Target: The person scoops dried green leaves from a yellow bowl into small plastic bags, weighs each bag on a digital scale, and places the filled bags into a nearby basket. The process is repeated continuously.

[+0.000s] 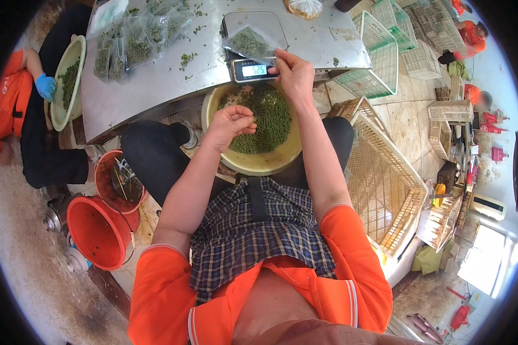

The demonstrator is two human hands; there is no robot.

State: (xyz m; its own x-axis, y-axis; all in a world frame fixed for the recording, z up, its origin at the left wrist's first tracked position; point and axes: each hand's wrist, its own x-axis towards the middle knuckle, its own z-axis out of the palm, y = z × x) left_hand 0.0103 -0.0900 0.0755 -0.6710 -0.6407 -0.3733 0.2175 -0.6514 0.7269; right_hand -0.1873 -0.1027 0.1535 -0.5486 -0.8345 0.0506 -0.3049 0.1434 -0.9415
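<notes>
My right hand (pixel 297 77) is at the right corner of a clear plastic bag (pixel 251 42) of green berries, pinching its edge. The bag lies tilted on the plate of a digital scale (pixel 270 21), whose display (pixel 255 70) is lit. Below the table edge, my left hand (pixel 233 125) hangs over a yellowish basin (pixel 263 166) with its fingertips drawn together. Whether something small is between them I cannot tell. Loose green berries (pixel 267 125), which look like green peppercorns, cover much of the basin's bottom.
Filled clear bags (pixel 140 41) lie on the metal table (pixel 151 88) at left, with stray sprigs about. Red buckets (pixel 101 233) stand at lower left, plastic crates (pixel 384 185) at right. A co-worker's blue-gloved hand (pixel 46 87) touches another basin (pixel 81 56); other people are at far right.
</notes>
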